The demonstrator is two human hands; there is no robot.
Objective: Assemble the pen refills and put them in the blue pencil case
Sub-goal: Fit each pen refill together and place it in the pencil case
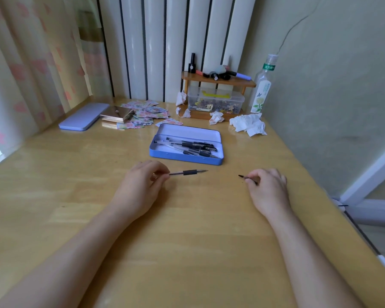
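An open blue pencil case (156, 152) lies on the wooden table beyond my hands, with several black-gripped pens (198, 147) inside. My left hand (140, 185) pinches the back end of a clear pen barrel (188, 172) with a black grip; its tip points right, just above the table. My right hand (268, 187) is closed on a thin dark piece, a refill or cap (245, 177), whose pointed end sticks out to the left. The two pieces are apart, with a gap between them.
The case's lid (83, 118) lies at the far left beside a small metal box (117, 114) and scattered stickers (147, 113). At the back stand a wooden shelf (218, 82), a clear plastic box (216, 103), crumpled tissues (249, 124) and a bottle (261, 87).
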